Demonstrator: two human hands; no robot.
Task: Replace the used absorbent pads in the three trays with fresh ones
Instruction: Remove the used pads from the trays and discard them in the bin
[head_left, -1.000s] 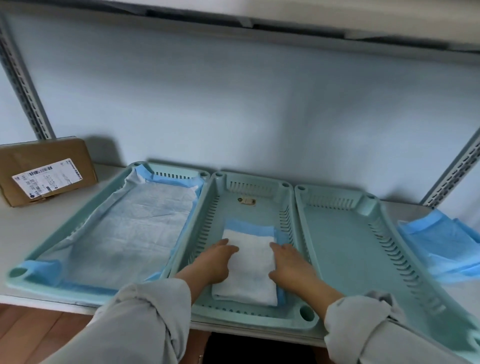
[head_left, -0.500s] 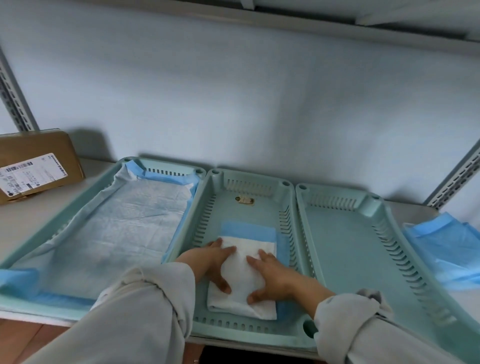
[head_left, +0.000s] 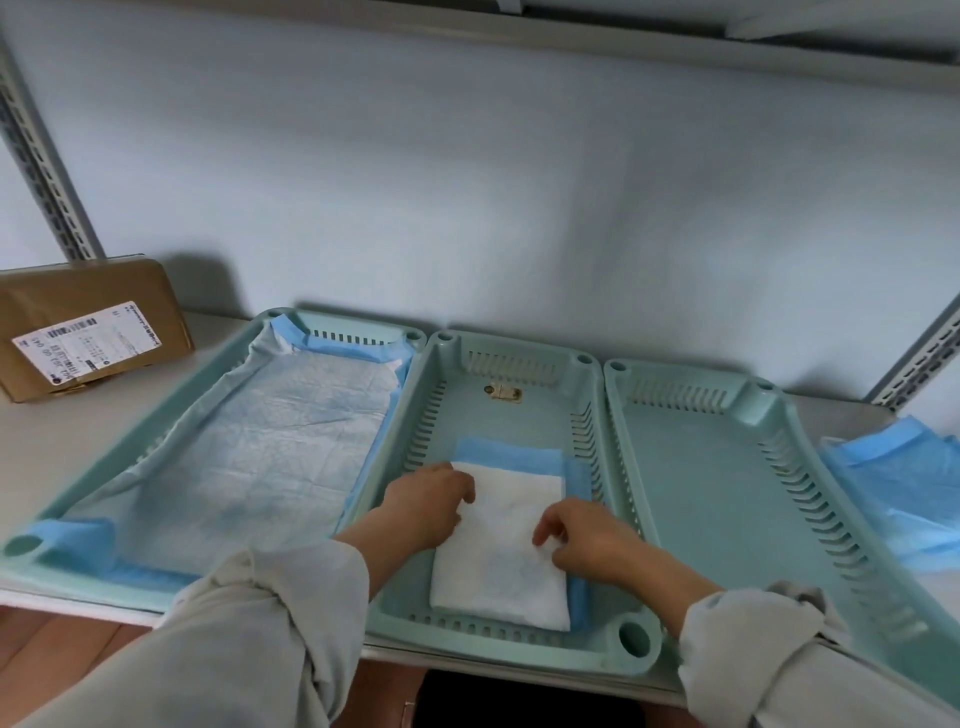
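There is a single view, from a wide-angle camera worn on the person's head. It looks forward and down from above the near edge of the white shelf (head_left: 62, 452), facing the pale back wall (head_left: 467, 182). It sits close: both grey sleeves fill the bottom corners, and the left hand (head_left: 428, 501) and right hand (head_left: 587, 538) lie just below centre. The three pale-green slotted plastic trays (head_left: 727, 467) span the width. Straight lines bow toward the edges, probably from the lens. No second view shares the scene.
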